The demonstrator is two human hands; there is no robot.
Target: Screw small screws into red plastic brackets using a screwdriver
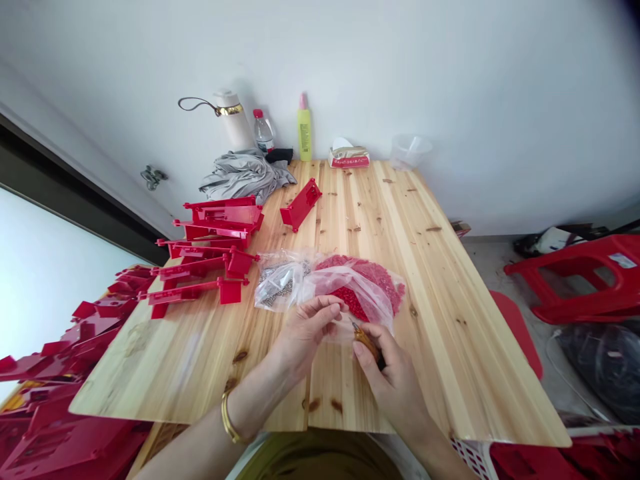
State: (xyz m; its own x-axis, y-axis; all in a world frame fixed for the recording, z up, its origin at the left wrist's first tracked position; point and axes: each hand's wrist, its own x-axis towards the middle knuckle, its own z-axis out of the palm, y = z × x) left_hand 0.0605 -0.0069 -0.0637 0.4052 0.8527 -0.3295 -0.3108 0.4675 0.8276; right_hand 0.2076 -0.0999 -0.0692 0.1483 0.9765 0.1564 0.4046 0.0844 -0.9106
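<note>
Left hand (313,322) pinches a red piece (344,307); right hand (393,367) grips an amber-handled tool (367,343). Best keep its tip (354,325) (sharp-looking) off the left fingers (324,312).

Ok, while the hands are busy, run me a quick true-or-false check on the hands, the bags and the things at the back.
1. The right hand holds an amber-handled tool. True.
2. The gold bangle is on the right wrist. False: the gold bangle is on the left wrist.
3. The bag of small red pieces lies to the right of the bag of small metal pieces. True.
4. The yellow bottle lies on its side. False: the yellow bottle stands upright.
5. The grey cloth lies in front of the white flask. True.
</note>
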